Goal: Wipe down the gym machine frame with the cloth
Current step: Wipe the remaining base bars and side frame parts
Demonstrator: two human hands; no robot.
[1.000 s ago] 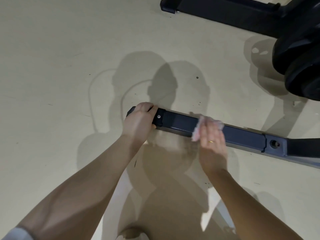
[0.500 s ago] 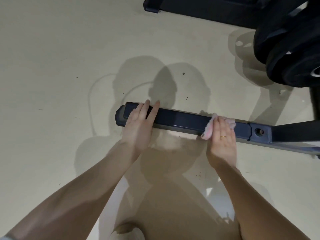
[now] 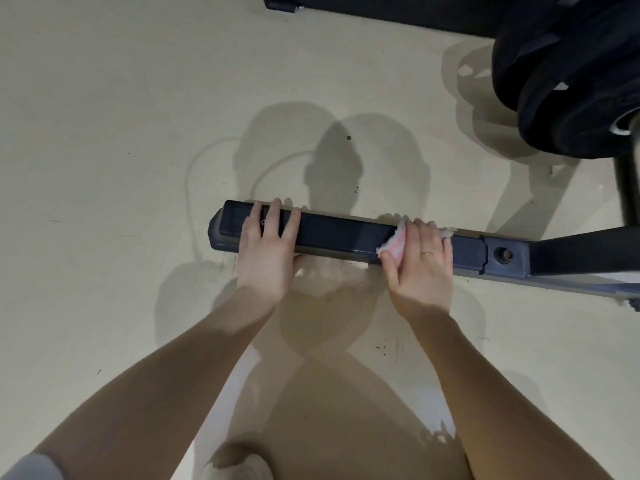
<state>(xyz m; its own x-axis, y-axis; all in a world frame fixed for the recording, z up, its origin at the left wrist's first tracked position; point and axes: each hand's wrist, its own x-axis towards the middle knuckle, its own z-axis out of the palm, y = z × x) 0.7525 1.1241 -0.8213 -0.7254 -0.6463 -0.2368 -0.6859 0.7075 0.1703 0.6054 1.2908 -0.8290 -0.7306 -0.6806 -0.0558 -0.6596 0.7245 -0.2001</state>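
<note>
1. A dark frame bar (image 3: 339, 233) lies low across the pale floor (image 3: 104, 133), running from a capped end at left-centre toward the right edge of the view, where it meets a joint with a round bolt hole (image 3: 503, 254).

2. The left hand (image 3: 266, 251) lies flat on the bar near its capped end, fingers straight and spread over the top face, thumb down at the near edge; it clasps nothing, only presses on the metal.

3. The right hand (image 3: 420, 268) lies further along the bar, just short of the joint, palm down with fingers laid forward over the top.

4. Under that hand is the cloth (image 3: 393, 245) (pinkish-white, bunched), pressed flat against the bar; its edge shows at the thumb side and a little more past the fingertips. The thumb lies against the cloth's near corner, so the hand pins it rather than wraps it.

5. A thin ring (image 3: 427, 252) sits on one finger of the right hand.

6. Black weight plates (image 3: 568, 91) hang at the upper right, well apart from both hands, and another dark frame foot (image 3: 381, 8) crosses the top edge.

7. Shadows of the head and arms fall on the floor beyond and beneath the bar.

8. A light shoe (image 3: 239, 462) shows at the bottom edge, between the forearms.
</note>
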